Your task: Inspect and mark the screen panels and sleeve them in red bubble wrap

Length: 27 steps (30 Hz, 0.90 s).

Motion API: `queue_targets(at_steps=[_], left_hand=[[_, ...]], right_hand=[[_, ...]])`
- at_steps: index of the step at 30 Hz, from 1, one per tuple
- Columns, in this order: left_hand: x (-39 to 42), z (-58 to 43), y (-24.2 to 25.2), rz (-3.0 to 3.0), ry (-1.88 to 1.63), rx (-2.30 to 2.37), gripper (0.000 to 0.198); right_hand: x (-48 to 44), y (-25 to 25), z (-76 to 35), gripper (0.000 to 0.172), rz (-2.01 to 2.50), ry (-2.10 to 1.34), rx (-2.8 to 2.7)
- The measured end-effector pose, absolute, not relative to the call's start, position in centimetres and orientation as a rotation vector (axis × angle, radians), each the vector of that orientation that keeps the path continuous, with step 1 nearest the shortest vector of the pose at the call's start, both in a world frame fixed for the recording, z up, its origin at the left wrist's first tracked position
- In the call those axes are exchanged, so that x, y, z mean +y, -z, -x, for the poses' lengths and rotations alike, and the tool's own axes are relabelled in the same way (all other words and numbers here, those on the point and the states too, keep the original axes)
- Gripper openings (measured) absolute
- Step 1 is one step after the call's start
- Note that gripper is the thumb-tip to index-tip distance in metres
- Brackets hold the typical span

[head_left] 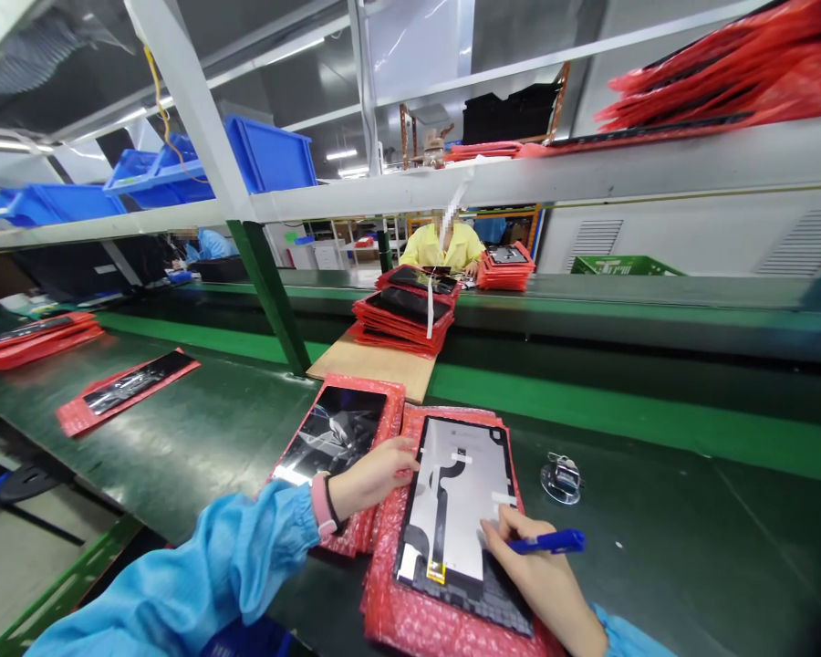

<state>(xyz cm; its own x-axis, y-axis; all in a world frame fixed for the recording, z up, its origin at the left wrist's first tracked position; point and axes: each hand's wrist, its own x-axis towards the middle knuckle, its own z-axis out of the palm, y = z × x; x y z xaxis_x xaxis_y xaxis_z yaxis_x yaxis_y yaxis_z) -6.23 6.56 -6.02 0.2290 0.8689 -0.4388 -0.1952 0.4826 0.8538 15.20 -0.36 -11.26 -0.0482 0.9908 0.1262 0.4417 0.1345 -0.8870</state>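
We are pinching a blue pen (551,542) narrowly in our right hand (540,584), just over a silver-backed display panel (452,502) lying on red bubble wrap (410,620). Our left hand (373,479) is resting loosely open, seemingly holding nothing, beside a second panel (335,438). Red-wrapped stacks (403,315) are sitting on a wooden board (369,365) ahead, partly blocking the view of a co-worker (443,246) at the far bench.
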Motion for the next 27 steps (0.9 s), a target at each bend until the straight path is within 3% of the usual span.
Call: queue_targets(at_steps=[10,18,25,27], left_hand=[[7.9,6.0,5.2,-0.641,-0.847,1.174,0.023],[6.3,1.9,5.7,-0.808,-0.762,1.038,0.027],[6.3,2.4,3.6,-0.91,-1.019,1.025,0.027],[6.5,2.6,2.2,-0.933,-1.116,1.007,0.028]], right_hand=[[0.1,12.1,-15.7,0.046,1.312,-0.985,-1.298],[0.5,11.9,-16.4,0.044,1.174,-1.136,-1.1],[2.2,7.3,-21.1,0.028,1.085,-0.912,-0.948],[2.9,5.3,-21.8,0.033,1.047,-0.881,-0.915]])
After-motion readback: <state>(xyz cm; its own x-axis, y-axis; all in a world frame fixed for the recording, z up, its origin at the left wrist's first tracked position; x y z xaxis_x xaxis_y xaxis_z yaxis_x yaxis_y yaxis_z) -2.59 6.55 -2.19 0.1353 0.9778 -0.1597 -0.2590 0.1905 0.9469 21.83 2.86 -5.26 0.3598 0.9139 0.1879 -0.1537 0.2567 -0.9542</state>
